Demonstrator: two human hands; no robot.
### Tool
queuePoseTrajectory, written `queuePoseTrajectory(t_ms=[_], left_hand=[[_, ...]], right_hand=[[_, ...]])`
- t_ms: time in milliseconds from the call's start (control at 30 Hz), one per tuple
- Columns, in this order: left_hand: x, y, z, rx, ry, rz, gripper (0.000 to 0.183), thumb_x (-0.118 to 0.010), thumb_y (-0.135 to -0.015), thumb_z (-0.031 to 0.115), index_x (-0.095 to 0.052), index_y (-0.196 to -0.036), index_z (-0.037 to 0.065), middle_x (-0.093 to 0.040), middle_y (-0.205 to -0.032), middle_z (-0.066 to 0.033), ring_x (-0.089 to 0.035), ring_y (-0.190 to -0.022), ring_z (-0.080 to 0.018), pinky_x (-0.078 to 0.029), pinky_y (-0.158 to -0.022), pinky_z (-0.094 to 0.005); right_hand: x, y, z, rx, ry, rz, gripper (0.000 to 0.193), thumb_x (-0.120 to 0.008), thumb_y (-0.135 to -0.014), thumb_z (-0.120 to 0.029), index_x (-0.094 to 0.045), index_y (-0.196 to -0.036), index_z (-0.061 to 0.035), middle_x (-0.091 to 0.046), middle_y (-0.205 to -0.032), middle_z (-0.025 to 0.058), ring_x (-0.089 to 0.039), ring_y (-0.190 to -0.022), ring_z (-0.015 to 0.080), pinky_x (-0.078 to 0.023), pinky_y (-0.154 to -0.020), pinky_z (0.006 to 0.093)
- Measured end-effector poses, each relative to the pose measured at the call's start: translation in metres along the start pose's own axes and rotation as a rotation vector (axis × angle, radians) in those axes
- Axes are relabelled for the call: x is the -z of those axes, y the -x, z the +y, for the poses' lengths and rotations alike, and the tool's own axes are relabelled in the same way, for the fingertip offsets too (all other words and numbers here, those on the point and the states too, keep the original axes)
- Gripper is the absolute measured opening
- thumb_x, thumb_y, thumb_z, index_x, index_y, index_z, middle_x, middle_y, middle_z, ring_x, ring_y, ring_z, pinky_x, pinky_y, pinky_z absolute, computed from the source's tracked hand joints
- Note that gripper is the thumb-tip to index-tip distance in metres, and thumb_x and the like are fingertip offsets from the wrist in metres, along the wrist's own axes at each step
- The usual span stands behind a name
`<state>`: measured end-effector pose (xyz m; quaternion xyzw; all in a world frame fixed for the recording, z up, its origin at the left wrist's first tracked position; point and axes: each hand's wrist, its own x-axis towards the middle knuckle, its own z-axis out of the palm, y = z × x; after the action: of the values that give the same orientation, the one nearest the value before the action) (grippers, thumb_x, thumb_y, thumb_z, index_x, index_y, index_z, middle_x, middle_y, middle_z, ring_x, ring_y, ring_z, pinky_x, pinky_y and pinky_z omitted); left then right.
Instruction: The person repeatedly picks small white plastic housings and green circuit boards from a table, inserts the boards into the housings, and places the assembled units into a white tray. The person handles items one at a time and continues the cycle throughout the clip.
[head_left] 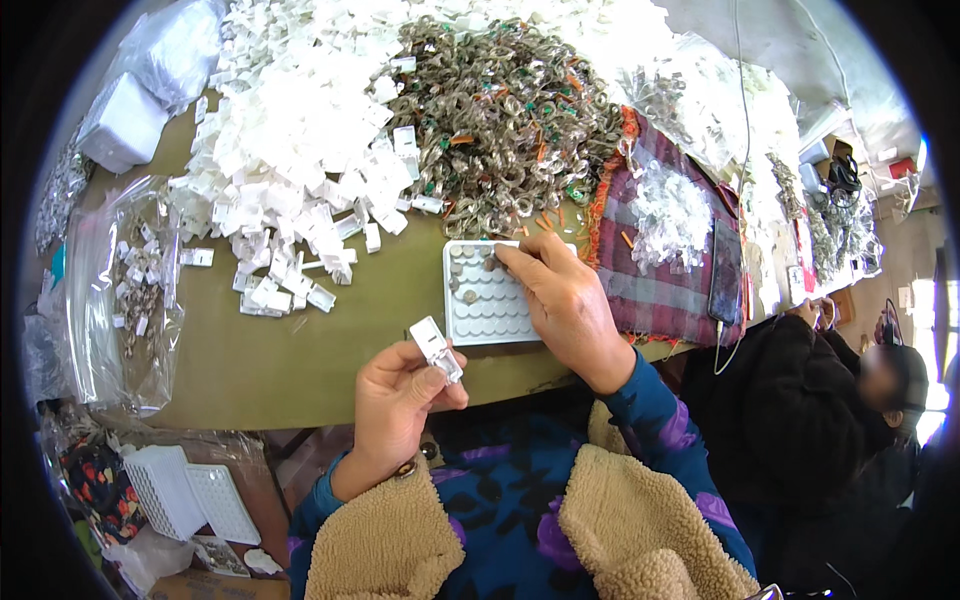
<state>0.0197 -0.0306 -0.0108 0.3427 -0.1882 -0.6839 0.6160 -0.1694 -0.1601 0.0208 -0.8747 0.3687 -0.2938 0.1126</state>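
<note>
over tray (pixel 449 305), right hand (pixel 562 295) reaches near far edge (pixel 472 242)

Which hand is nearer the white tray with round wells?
Right. The right hand is over the tray, fingertips at its far rows; the left hand is apart from it, off the near left corner, holding a white plastic piece.

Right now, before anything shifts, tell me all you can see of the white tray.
The white tray is shallow and rectangular, with rounded corners, a raised rim and rows of round pockets; it looks like plastic. It lies flat on the olive-green table. Small dull round pieces sit in some pockets toward its left and far side, while the visible near pockets are bare. The right hand covers much of its right part, its fingers over the far side; contact is unclear.
</note>
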Motion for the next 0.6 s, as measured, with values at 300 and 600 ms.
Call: queuePoseTrajectory(t_ms=[300,600], left_hand=[[0.003,0.008,-0.005,0.043,0.132,-0.037,0.028,-0.058,-0.099,0.01,-0.058,-0.122,-0.004,-0.069,-0.102,-0.0179,-0.069,-0.079,-0.0178,-0.062,-0.07,-0.0299],[-0.008,0.025,-0.021,0.042,0.121,-0.028,0.022,-0.061,-0.097,0.006,-0.063,-0.116,-0.003,-0.07,-0.097,-0.012,-0.07,-0.079,-0.0176,-0.063,-0.071,-0.0309]], right_hand=[[0.008,0.019,-0.029,-0.066,-0.311,0.005,0.029,-0.064,-0.075,0.01,-0.069,-0.102,-0.0005,-0.062,-0.095,0.0119,-0.067,-0.08,0.0282,-0.055,-0.069,0.0344],[0.011,0.052,-0.077,0.048,-0.419,-0.032,0.032,-0.063,-0.077,0.013,-0.068,-0.106,0.0004,-0.059,-0.098,0.0138,-0.065,-0.078,0.0275,-0.055,-0.068,0.0328]])
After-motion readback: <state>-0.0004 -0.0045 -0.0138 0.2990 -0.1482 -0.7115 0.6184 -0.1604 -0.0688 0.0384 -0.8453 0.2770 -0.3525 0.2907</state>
